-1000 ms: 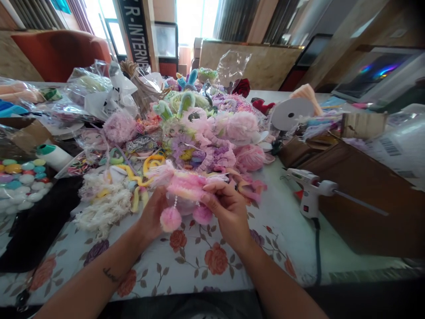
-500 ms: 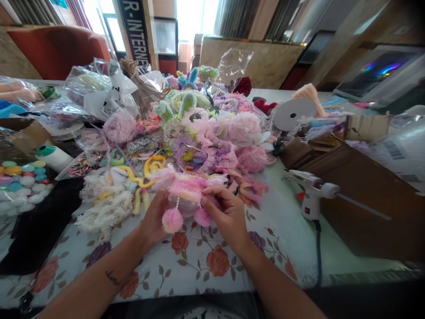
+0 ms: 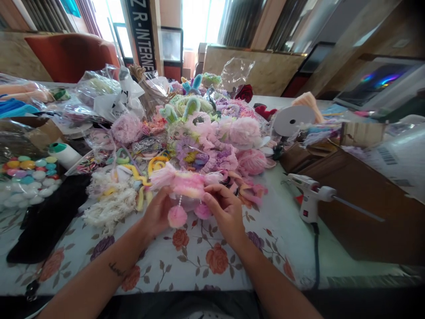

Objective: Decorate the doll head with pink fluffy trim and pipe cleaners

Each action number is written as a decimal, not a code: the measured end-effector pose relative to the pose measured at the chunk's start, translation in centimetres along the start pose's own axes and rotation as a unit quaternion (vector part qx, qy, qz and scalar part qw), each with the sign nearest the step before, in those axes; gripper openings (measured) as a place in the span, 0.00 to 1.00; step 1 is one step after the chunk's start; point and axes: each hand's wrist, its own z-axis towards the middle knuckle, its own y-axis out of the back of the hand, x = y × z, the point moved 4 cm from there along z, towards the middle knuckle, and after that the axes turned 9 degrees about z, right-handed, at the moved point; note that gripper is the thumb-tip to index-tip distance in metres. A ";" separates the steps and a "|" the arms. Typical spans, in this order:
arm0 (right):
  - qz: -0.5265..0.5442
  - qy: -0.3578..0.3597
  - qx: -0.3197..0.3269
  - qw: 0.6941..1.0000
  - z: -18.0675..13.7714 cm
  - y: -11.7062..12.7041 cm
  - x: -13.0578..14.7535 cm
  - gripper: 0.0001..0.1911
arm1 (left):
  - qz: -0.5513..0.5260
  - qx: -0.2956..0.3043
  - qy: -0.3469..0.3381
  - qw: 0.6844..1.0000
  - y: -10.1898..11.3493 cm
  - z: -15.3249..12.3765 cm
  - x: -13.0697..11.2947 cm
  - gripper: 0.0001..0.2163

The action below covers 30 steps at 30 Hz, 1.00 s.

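Note:
Both my hands hold a fluffy pink yarn ornament just above the flowered tablecloth. Two pink pompoms hang from it on short bead strings. My left hand grips it from below on the left, fingers curled under it. My right hand pinches its right end between thumb and fingertips. Behind the ornament lies a heap of pastel yarn pieces.
A white hot glue gun stands to the right, its cord running to the table's near edge. A brown cardboard box is behind it. Black cloth, a bag of coloured beads and white fluffy yarn lie at left.
Both hands and the ornament stay nearly in place; the fingers shifted slightly on it. The camera has shifted a little, so the whole scene sits a bit further right.

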 end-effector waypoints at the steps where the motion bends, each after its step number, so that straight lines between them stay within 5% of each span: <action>1: -0.013 0.020 0.004 1.000 0.0 0.0 0.2 0.08 | 0.015 0.000 -0.013 1.000 0.0 0.0 0.0 0.12; 6: -0.080 0.158 0.039 0.983 -0.3 -0.6 1.2 0.09 | 0.077 0.015 -0.050 0.996 -0.4 -0.1 0.0 0.07; 12: -0.064 0.207 0.042 0.975 -1.2 -0.8 1.2 0.05 | 0.066 0.034 -0.040 0.996 -0.4 -0.2 0.4 0.13; 17: -0.028 0.186 -0.044 0.981 -0.6 1.1 2.3 0.05 | 0.015 0.039 -0.028 0.999 0.0 0.1 -0.2 0.14; 20: -0.042 0.115 -0.107 0.987 0.6 3.7 2.1 0.07 | -0.006 0.027 -0.031 0.999 0.2 0.2 -0.8 0.14; 24: -0.165 -0.023 0.039 0.985 1.8 6.1 0.1 0.10 | -0.032 0.036 -0.061 0.997 0.0 0.2 -1.3 0.13; 26: -0.191 -0.041 0.059 0.979 1.2 7.6 -0.7 0.12 | -0.029 0.030 -0.082 0.996 0.0 0.1 -1.4 0.13; 28: -0.208 -0.026 -0.043 0.977 0.0 10.1 -1.0 0.16 | -0.010 0.020 -0.098 0.995 0.1 0.0 -1.6 0.13; 30: -0.246 0.009 -0.227 0.942 -1.9 13.4 -0.8 0.16 | 0.001 -0.002 -0.114 0.993 0.4 0.1 -1.8 0.11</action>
